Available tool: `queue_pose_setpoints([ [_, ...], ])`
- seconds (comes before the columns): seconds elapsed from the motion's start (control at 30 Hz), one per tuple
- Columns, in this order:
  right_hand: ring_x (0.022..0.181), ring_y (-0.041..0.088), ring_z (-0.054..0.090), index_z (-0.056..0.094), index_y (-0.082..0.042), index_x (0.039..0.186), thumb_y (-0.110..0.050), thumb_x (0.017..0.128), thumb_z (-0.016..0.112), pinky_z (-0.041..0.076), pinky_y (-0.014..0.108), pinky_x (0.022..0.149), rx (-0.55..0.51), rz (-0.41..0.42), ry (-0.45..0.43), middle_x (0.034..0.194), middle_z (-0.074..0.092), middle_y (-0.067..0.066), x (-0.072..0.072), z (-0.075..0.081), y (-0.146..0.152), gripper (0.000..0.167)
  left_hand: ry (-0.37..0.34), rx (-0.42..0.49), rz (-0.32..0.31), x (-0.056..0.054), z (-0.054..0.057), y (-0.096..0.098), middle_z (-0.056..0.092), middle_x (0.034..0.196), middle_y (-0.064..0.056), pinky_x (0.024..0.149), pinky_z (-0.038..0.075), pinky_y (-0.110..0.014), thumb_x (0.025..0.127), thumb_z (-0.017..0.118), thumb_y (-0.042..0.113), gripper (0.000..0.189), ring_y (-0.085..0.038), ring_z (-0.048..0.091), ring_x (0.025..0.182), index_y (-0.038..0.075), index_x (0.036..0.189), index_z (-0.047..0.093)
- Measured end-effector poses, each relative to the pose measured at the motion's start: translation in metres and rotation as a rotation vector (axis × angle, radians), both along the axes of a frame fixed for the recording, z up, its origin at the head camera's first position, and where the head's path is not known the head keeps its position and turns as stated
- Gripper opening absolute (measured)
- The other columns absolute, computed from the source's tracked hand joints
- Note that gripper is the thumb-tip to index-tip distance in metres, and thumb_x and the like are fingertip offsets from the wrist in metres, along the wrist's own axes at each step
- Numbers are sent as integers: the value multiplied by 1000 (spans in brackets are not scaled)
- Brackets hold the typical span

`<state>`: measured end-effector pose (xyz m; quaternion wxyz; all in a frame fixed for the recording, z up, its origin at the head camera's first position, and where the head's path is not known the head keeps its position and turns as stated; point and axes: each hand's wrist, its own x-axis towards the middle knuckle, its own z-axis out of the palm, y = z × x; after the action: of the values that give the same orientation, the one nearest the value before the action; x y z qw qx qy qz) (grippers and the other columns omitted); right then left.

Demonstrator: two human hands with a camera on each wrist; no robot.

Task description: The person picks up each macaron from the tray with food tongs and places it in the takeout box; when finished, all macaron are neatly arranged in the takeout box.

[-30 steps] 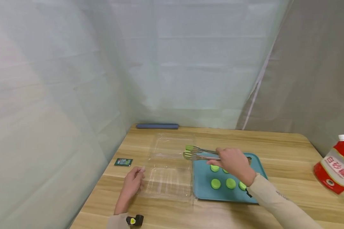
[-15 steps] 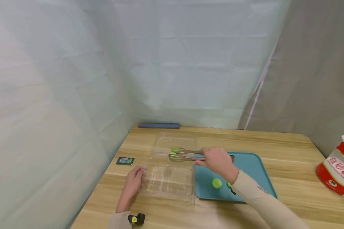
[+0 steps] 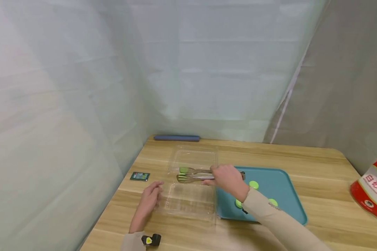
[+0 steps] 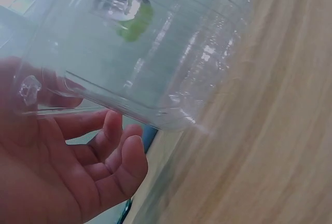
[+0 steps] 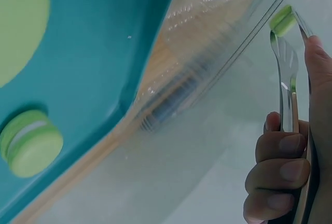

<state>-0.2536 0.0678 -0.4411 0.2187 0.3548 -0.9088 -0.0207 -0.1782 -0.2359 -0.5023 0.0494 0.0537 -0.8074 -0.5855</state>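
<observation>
My right hand point(image 3: 228, 180) grips metal tongs point(image 3: 198, 178), pointing left. In the right wrist view a green macaron point(image 5: 282, 21) is held between the tong tips. The tips hover over the middle of an open clear plastic box point(image 3: 188, 205), near the fold between its two halves. At the box's left edge, my left hand point(image 3: 148, 199) pinches the rim between thumb and fingers, seen in the left wrist view point(image 4: 98, 156). Right of the box lies a teal tray point(image 3: 292, 198) with several green macarons point(image 3: 253, 184); my right forearm hides part of it.
A small dark green sachet point(image 3: 140, 176) lies left of the box. Along the table's back edge rests a blue roll point(image 3: 176, 138). A red bottle point(image 3: 372, 188) with a white cap stands at the far right. Pale curtains point(image 3: 226, 87) enclose the back and left.
My right hand has carried the tongs with the macaron leftward, from the tray's left edge to over the clear box. My left hand has stayed at the box's edge.
</observation>
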Motion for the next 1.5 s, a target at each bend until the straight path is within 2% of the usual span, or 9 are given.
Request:
queue_pose_setpoints([
  [0.23,40,6,16,39,-18,62,-69,81,66,12,22,41,-8,54,53,49,20,-6,-3,-8,-10,61,-22,-27,-7,-2,0,-1,44,58,-1,43,34,-21,99,37,1,45,-9,38,47,-8,141,51],
  [0.43,38,6,25,42,-19,61,-68,80,68,21,22,38,13,87,1,49,25,-7,-7,-18,-18,59,-11,7,-19,0,1,-1,43,59,-3,44,35,-22,99,37,-1,46,-9,39,48,-10,142,49],
  [0.6,40,5,29,44,-19,61,-67,79,70,27,23,38,23,97,-35,50,32,-7,-7,-21,-24,57,-28,55,-11,1,0,-1,41,58,-2,42,34,-21,98,37,-1,48,-10,37,47,-10,143,47],
  [0.83,41,5,25,42,-19,60,-70,79,68,25,23,37,52,75,-7,50,31,-7,-8,-25,-28,60,-67,153,1,-2,0,0,40,61,-1,41,31,-19,96,37,-2,50,-10,35,47,-6,144,48],
  [1.03,42,5,22,39,-20,59,-70,79,68,20,23,38,37,57,-33,49,29,-7,-7,-27,-28,62,-78,159,-2,0,2,0,38,58,-1,41,31,-20,96,38,0,50,-10,34,46,-7,146,46],
  [1.27,41,7,28,41,-19,61,-71,79,67,26,24,38,41,29,-66,50,31,-6,-5,-25,-25,61,-79,169,-6,2,3,-1,39,62,0,41,33,-20,99,40,1,47,-9,34,46,-8,144,46],
  [1.5,39,9,32,43,-18,61,-69,80,68,28,26,38,25,14,-111,49,32,-5,-1,-15,-19,60,-92,204,9,5,4,-2,39,64,0,41,32,-20,100,42,1,42,-8,34,47,-10,139,50],
])
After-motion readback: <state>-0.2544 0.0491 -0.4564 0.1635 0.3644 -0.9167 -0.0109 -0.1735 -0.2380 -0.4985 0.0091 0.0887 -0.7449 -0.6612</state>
